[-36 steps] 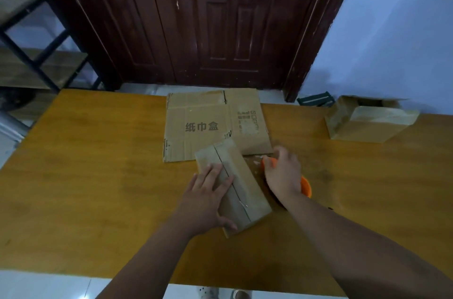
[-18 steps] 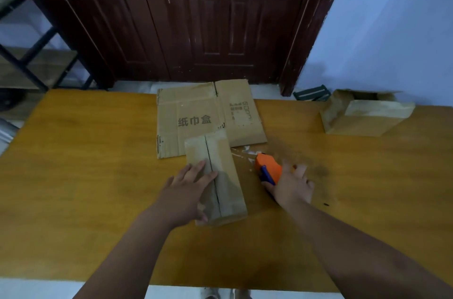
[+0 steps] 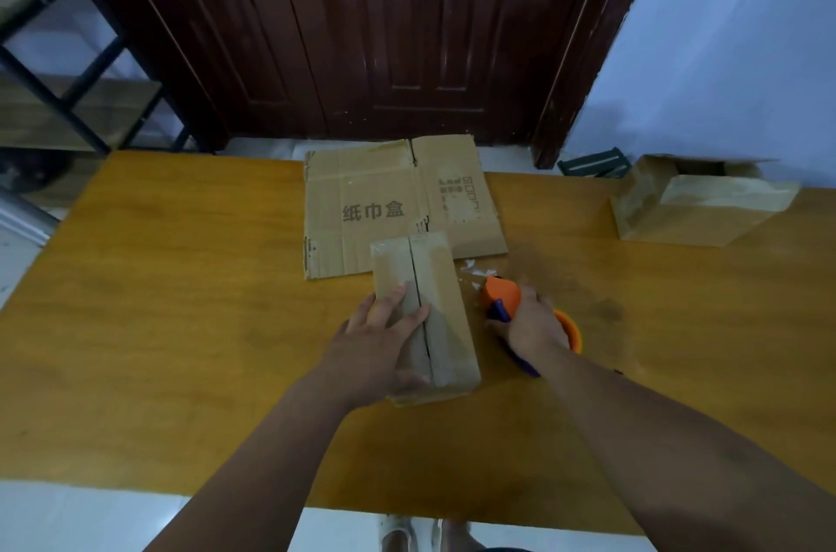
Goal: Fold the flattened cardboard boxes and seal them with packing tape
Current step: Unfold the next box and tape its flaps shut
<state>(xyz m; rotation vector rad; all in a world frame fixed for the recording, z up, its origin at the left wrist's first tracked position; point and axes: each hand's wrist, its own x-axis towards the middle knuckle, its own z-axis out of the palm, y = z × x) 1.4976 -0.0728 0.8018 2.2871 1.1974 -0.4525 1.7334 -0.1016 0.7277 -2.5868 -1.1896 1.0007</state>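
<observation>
Folded box (image 3: pixel 441 293) before flat cardboard (image 3: pixel 371 207), perhaps overlapping; dispenser (image 3: pixel 500 291) right.

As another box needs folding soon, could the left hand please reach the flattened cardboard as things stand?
Probably yes: the flattened cardboard lies flat just beyond the folded box that the left hand presses, with nothing between.

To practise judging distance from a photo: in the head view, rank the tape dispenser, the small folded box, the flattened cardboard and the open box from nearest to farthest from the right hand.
1. tape dispenser: gripped in the right hand.
2. small folded box: just to its left.
3. flattened cardboard: farther back, to the left.
4. open box: far off to the right.
</observation>
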